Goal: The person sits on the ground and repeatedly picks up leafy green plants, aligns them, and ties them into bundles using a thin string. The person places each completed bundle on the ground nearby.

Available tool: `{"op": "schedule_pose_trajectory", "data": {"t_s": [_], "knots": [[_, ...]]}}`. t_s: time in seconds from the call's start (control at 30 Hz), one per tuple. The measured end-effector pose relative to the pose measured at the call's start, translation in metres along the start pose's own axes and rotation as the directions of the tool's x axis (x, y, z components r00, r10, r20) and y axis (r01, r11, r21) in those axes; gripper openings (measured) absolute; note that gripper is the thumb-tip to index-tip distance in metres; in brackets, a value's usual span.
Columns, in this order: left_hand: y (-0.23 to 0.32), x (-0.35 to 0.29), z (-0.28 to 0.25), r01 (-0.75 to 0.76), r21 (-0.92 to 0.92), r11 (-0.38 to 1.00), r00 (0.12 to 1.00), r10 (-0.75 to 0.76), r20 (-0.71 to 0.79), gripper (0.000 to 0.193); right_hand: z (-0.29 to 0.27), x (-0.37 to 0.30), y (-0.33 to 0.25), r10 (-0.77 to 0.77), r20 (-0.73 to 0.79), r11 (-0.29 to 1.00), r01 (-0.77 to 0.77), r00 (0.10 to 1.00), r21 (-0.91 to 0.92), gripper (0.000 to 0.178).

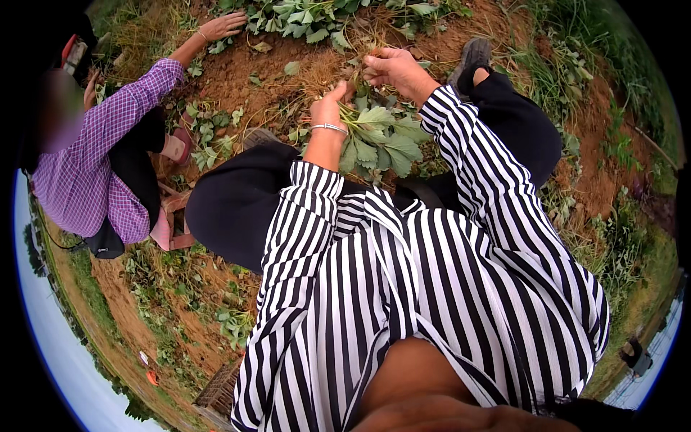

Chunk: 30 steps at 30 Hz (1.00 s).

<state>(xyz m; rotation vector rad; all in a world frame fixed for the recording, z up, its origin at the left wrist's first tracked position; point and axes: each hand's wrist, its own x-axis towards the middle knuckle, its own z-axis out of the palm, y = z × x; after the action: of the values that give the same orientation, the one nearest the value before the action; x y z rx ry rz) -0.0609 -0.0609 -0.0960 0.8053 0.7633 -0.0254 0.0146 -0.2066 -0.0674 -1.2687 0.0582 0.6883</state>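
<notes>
My left hand (328, 114), with a silver bangle at its wrist, is closed round the stems of a bunch of strawberry plants (385, 138). Their broad, toothed green leaves fan out below the fist, toward my lap, and brown fibrous roots (317, 78) stick out on its far side. Just to the right and farther off, my right hand (397, 70) has its thumb and fingers pinched together on thin brown stems close to the bunch. The exact grip of those fingertips is partly hidden. Beyond both hands lies a heap of green leafy plants (302, 16) on the soil.
At the left a co-worker in a purple checked shirt (119, 119) sits on a low pink stool (176, 216), one hand (223, 26) reaching toward the heap. Reddish soil (237, 83) with scattered leaves surrounds me. Tall grass (604, 50) grows at the right.
</notes>
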Motion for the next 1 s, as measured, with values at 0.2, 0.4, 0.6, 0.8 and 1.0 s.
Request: {"op": "schedule_pose_trajectory", "data": {"t_s": [0.2, 0.4, 0.6, 0.8, 1.0], "knots": [[0.000, -0.008, 0.001, -0.083, 0.066, 0.994, 0.995, 0.079, 0.059, 0.024, -0.002, 0.007, 0.018, 0.100, -0.006, 0.919, -0.090, 0.995, 0.383, 0.016], [-0.004, 0.004, -0.003, -0.079, 0.083, 0.993, 0.992, 0.070, 0.104, 0.033, -0.005, 0.004, 0.008, 0.110, 0.016, 0.947, -0.110, 0.994, 0.302, 0.015], [0.006, -0.008, 0.009, -0.294, 0.221, 0.930, 0.954, 0.301, 0.001, 0.035, -0.028, -0.001, 0.003, -0.442, -0.279, 0.796, 0.230, 0.852, -0.560, 0.033], [0.009, -0.005, 0.003, -0.464, 0.249, 0.850, 0.886, 0.438, 0.154, 0.035, -0.013, -0.006, -0.026, -0.274, 0.273, 0.313, 0.354, 0.922, -0.881, 0.054], [0.003, -0.006, 0.014, -0.534, 0.276, 0.800, 0.836, 0.450, 0.313, 0.035, -0.013, 0.010, -0.009, -0.234, 0.252, 0.518, 0.340, 0.939, -0.785, 0.040]]}}
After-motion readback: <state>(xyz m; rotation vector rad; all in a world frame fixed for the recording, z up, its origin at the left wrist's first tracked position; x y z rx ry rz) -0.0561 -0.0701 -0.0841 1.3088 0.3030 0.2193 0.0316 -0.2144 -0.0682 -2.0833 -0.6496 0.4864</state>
